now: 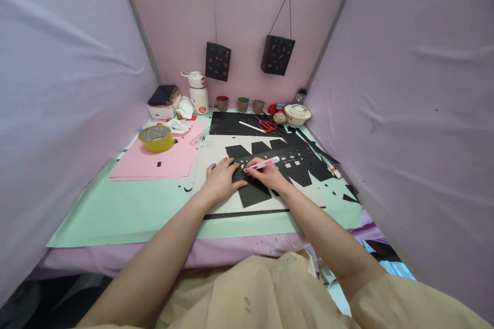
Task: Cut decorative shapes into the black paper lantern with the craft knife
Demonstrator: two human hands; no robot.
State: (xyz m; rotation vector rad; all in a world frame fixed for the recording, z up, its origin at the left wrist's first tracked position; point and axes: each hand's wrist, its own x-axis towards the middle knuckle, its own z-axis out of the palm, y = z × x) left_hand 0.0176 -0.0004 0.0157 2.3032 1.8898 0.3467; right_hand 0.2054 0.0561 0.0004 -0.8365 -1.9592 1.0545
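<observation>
A black paper piece (253,193) with pointed tabs along its edges and small cut-out shapes lies on a white board (216,146). My left hand (222,179) rests on the left part of the black paper, fingers spread. My right hand (266,175) is closed round a pink and white pen-shaped tool (266,163), its tip at the paper just right of my left fingers. Small white openings show in the paper to the right of my right hand. What the tip touches is too small to tell.
Yellow tape roll (156,139) on pink paper (131,162) at left. Behind are a black sheet (226,124), red scissors (267,126), small cups (243,104), a white bottle (199,98) and a lidded bowl (297,114). Black scraps lie at right; two black decorated boxes (218,61) (278,55) hang behind.
</observation>
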